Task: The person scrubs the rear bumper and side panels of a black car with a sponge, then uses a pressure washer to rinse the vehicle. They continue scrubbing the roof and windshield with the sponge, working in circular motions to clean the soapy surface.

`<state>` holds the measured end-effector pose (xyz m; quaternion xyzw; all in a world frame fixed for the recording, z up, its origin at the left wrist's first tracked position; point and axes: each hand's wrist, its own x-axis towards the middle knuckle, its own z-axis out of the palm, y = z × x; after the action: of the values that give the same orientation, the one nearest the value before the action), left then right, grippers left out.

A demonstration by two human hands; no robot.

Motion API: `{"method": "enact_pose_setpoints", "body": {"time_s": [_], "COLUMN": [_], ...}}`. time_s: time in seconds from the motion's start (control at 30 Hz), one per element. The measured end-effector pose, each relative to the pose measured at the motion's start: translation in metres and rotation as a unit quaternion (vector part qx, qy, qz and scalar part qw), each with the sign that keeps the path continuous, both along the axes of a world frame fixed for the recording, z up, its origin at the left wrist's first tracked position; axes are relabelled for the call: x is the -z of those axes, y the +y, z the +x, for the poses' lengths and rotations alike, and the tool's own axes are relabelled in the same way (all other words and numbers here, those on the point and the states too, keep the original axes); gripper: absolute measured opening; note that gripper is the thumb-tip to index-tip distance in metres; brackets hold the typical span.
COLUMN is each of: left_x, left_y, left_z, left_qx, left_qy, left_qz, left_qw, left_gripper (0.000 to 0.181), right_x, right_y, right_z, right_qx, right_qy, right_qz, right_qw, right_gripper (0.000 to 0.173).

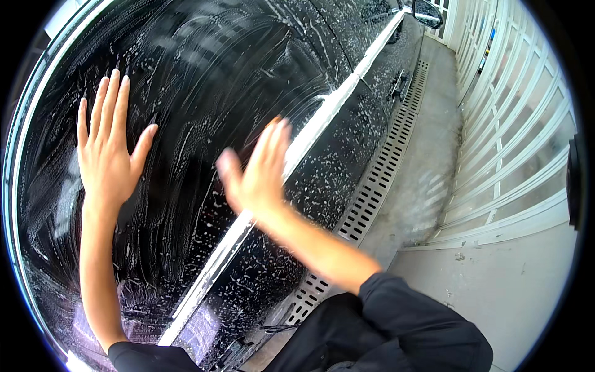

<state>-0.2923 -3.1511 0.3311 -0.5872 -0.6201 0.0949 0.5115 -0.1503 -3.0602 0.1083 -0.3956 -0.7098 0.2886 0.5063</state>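
Note:
A dark car side window (186,121) fills the left half of the view, wet and streaked with soapy drops. My left hand (108,139) is spread flat on the glass, fingers pointing up and thumb apart. Beside the bright metal trim strip (320,116) along the window's lower edge, my right hand (258,172) is over the glass, blurred by motion. Its thumb stands away from the fingers, and I see nothing clearly held. A small orange patch shows at its fingertips; what it is cannot be told. Below the trim, the black door panel (334,172) carries water drops.
A door handle (399,86) and a side mirror (427,14) lie farther along the car. On the floor beside it runs a slotted drain grate (390,153). A white framed partition (497,139) stands at the right, above a pale lower wall (488,293).

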Motion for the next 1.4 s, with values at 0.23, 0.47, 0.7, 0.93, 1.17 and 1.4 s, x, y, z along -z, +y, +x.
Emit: {"method": "enact_pose_setpoints", "body": {"time_s": [0.23, 0.47, 0.7, 0.93, 1.17, 1.4], "left_x": [0.016, 0.036, 0.053, 0.070, 0.091, 0.097], "left_y": [-0.017, -0.100, -0.178, -0.288, -0.313, -0.313], "left_z": [0.000, -0.005, -0.010, -0.033, -0.039, -0.033], "left_qx": [-0.010, -0.009, -0.035, -0.135, -0.133, -0.104], "left_qy": [-0.017, -0.065, -0.105, -0.084, -0.104, -0.089], "left_qz": [0.003, -0.020, 0.015, 0.103, 0.146, 0.196], "left_qw": [1.000, 0.998, 0.994, 0.982, 0.975, 0.971], "left_gripper": [0.075, 0.077, 0.073, 0.072, 0.074, 0.073], "right_x": [-0.015, -0.005, 0.009, 0.011, 0.029, 0.009], "right_y": [0.017, 0.021, -0.174, -0.106, -0.165, -0.014], "right_z": [-0.002, -0.008, -0.034, -0.023, -0.050, -0.025], "right_qx": [0.041, 0.019, -0.064, -0.061, -0.137, 0.020], "right_qy": [0.075, 0.091, -0.050, -0.052, -0.053, -0.016], "right_qz": [-0.136, -0.140, 0.046, 0.050, 0.340, 0.161], "right_qw": [0.987, 0.986, 0.996, 0.996, 0.929, 0.987], "right_gripper": [0.110, 0.105, 0.103, 0.100, 0.104, 0.089]}}
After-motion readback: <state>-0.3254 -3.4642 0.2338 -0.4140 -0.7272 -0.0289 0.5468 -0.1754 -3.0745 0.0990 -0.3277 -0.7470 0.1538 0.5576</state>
